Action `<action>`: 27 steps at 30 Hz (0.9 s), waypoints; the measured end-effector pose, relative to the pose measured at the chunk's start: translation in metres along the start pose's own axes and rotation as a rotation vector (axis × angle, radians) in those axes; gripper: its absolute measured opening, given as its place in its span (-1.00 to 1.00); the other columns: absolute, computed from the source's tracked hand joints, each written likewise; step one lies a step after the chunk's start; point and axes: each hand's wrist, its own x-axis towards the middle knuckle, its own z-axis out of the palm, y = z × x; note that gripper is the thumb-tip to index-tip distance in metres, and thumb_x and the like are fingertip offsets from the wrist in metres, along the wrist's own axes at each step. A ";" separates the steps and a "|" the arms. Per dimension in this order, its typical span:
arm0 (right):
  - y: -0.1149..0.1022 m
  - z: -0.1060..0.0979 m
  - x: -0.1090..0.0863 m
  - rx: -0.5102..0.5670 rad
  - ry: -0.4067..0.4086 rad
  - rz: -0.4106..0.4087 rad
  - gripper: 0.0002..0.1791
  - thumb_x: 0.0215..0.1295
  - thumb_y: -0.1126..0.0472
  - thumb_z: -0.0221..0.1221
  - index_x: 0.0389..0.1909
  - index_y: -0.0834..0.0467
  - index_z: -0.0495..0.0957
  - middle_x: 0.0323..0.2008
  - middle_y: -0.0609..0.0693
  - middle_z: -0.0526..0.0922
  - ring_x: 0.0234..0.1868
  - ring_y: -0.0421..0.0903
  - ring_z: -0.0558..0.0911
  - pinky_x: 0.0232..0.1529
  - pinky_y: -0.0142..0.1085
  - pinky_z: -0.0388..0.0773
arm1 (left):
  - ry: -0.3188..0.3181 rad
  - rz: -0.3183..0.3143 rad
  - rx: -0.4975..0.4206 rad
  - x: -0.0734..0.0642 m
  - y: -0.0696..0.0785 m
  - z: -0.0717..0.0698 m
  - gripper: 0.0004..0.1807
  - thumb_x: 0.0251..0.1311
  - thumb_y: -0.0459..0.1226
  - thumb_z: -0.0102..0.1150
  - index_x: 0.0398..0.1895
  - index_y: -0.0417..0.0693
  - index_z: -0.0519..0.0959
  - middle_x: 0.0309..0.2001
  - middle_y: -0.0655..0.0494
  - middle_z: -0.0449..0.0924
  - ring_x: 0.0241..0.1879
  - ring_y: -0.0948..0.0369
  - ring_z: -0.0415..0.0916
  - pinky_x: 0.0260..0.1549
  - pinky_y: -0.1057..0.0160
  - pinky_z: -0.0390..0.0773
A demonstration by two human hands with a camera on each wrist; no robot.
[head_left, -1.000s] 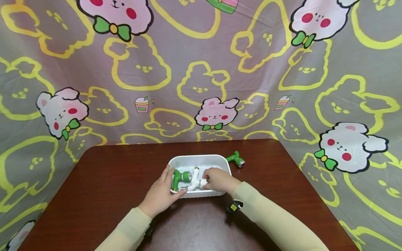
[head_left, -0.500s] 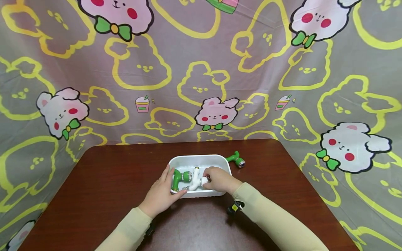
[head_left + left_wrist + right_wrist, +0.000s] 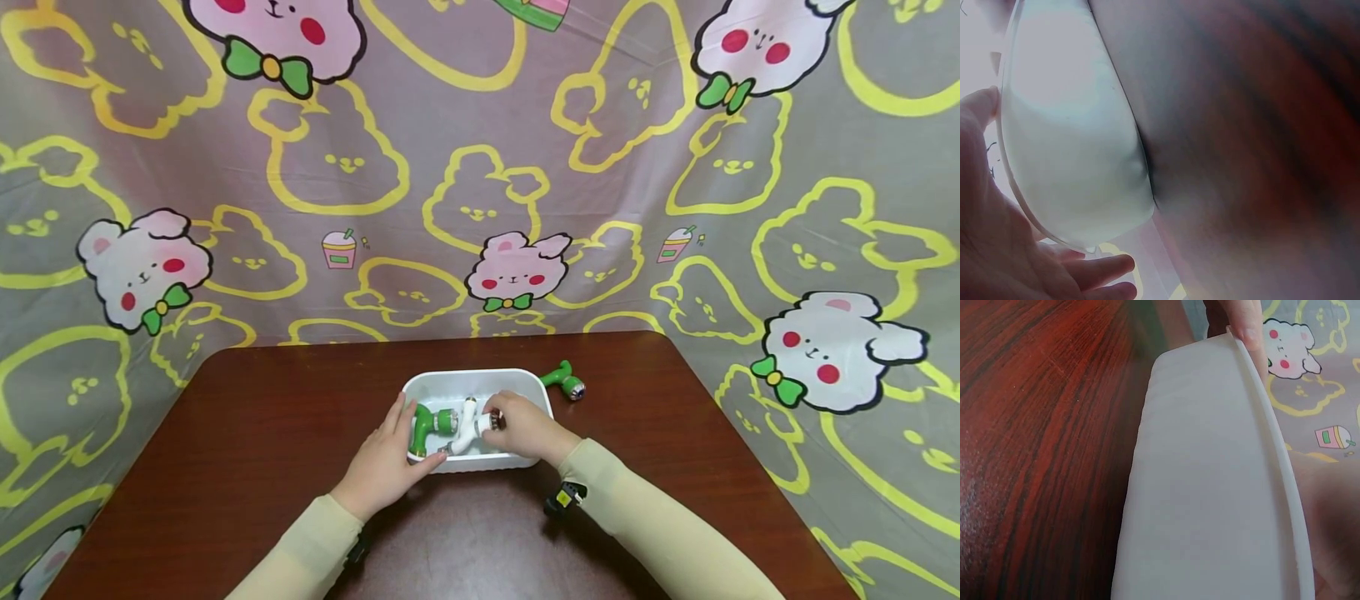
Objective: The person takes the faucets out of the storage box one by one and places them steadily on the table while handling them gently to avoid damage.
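A white plastic tub [image 3: 480, 462] stands on the table. My left hand [image 3: 382, 467] rests at its left front corner, fingers stretched along the left side and thumb at the front rim. The left wrist view shows that hand [image 3: 1010, 244] against the tub's outer wall [image 3: 1079, 156]. Inside, a green tap [image 3: 423, 429] lies at the left, beside a white tap [image 3: 467, 435] with metal-coloured ends. My right hand [image 3: 525, 427] reaches over the front rim and pinches the white tap's knob end, partly hiding it. In the right wrist view, the tub wall [image 3: 1204, 469] covers most of the grip.
Another green tap [image 3: 562, 381] lies on the table just behind the tub's right corner. The dark red-brown table [image 3: 285, 417] has a patterned cloth [image 3: 405, 192] hanging behind it and at both sides.
My right hand has shifted slightly up and back within the tub, and the white tap's knob end has turned with it. The left hand stays at the corner.
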 end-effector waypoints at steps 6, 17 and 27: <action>-0.001 0.001 0.001 0.050 0.048 -0.004 -0.77 0.14 0.23 0.38 -0.20 0.21 0.63 -0.30 -0.02 0.59 -0.29 -0.20 0.54 -0.22 -0.38 0.52 | 0.003 0.002 -0.001 0.000 0.000 0.000 0.08 0.22 0.25 0.31 0.56 -0.31 0.21 0.59 -0.37 0.04 0.30 -0.32 0.47 0.23 -0.23 0.49; -0.002 -0.001 0.001 0.064 0.088 -0.011 -0.78 0.18 0.20 0.41 -0.19 0.19 0.66 -0.24 0.00 0.64 -0.24 -0.17 0.56 -0.18 -0.37 0.54 | 0.008 0.005 0.013 0.001 -0.001 0.001 0.09 0.22 0.27 0.30 0.56 -0.30 0.21 0.58 -0.37 0.06 0.28 -0.32 0.48 0.22 -0.22 0.50; 0.001 -0.002 0.000 0.100 0.127 0.008 -0.75 0.20 0.20 0.44 -0.16 0.21 0.66 -0.26 -0.01 0.63 -0.29 -0.15 0.58 -0.22 -0.40 0.55 | 0.001 0.009 0.011 0.001 -0.003 0.003 0.09 0.23 0.27 0.29 0.56 -0.31 0.20 0.59 -0.36 0.04 0.27 -0.31 0.49 0.21 -0.22 0.51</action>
